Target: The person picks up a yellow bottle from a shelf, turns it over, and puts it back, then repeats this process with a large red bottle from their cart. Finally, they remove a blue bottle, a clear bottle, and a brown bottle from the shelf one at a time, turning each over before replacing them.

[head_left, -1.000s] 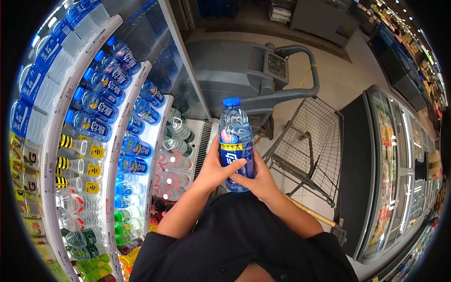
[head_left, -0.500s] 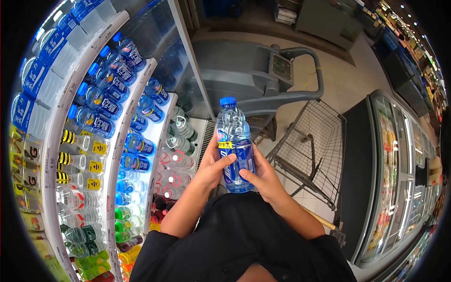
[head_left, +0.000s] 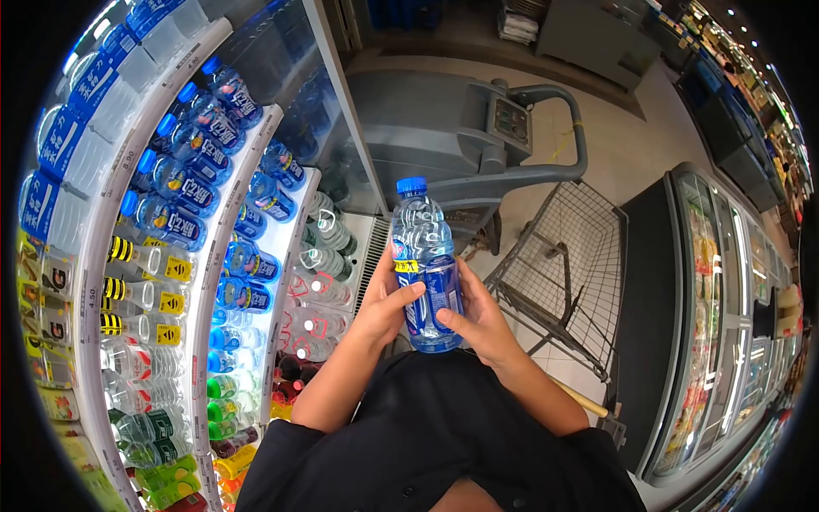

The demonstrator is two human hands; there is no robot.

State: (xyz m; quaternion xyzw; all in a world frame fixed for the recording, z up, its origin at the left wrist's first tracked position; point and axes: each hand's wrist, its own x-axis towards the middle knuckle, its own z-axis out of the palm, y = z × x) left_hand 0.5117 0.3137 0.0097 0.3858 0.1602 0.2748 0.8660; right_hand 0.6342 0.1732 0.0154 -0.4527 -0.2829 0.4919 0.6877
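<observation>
A large clear drink bottle (head_left: 424, 247) with a blue cap and a blue label stands nearly upright in front of my chest. My left hand (head_left: 386, 300) is closed around its left side, the thumb lying across the label. On the other side my right hand (head_left: 478, 316) grips the lower part, its thumb also on the label. Fingers of both hands are partly hidden behind the bottle. Similar blue-capped bottles (head_left: 175, 220) lie tilted on the shelf to my left.
Left of me rises a drinks shelf (head_left: 198, 358) with several tiers of bottles. Ahead stand a grey floor-cleaning machine (head_left: 426, 128) and a wire shopping cart (head_left: 563, 264). On the right runs a glass-doored freezer cabinet (head_left: 717, 324).
The bottle has turned slightly in my hands and tilts a little more to the left at its top. Both hands keep their hold.
</observation>
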